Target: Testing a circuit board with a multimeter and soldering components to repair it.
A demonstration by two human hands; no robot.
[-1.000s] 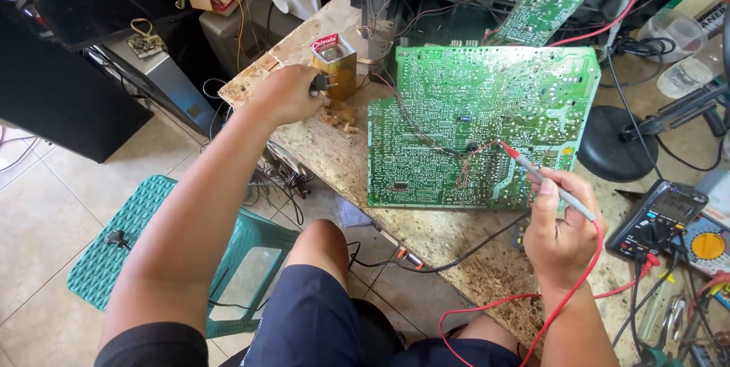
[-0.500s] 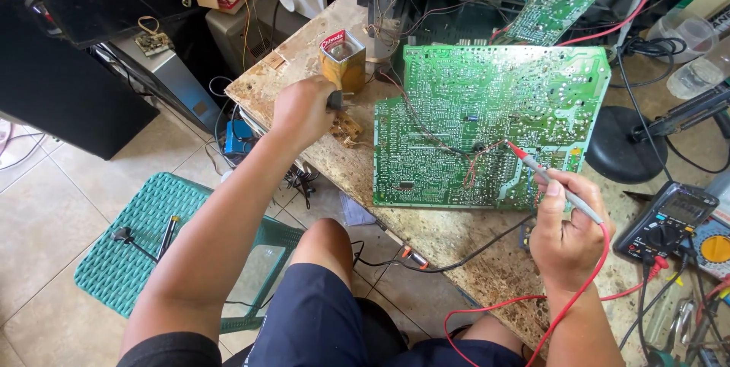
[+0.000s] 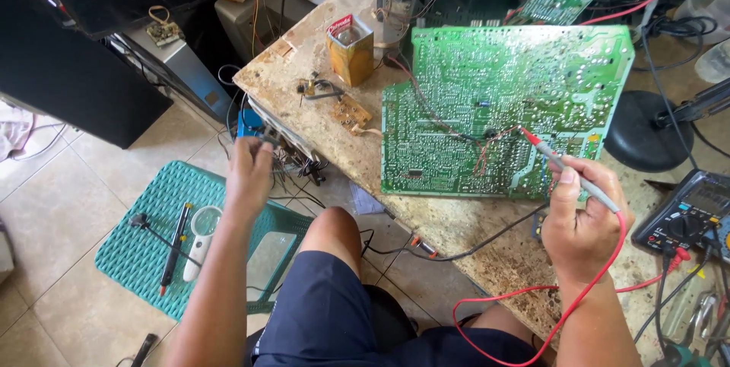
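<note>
Your red test probe [image 3: 566, 165] lies slanted across the near right part of the big green circuit board [image 3: 502, 108], its red tip resting on the solder side close to a small tangle of thin wires. Your right hand [image 3: 582, 219] has its fingers closed round the probe's grey shaft like a pen, thumb on top, and the red lead [image 3: 532, 302] loops down from it over the edge of the speckled stone worktop [image 3: 471, 234]. The board lies flat on that worktop, well toward its right.

Your left hand [image 3: 249, 169] is off the left edge of the worktop, low beside a bundle of dark wires and a blue part [image 3: 248, 122]; the fingers are curled (whether they actually grip something I cannot tell, as the hand's back hides them).

Beyond the board's left edge stands a small yellow tin [image 3: 350, 49]. A multimeter [image 3: 688, 211] sits at the far right. A teal plastic stool [image 3: 163, 234] on the tiled floor carries a magnifying glass [image 3: 200, 234].
</note>
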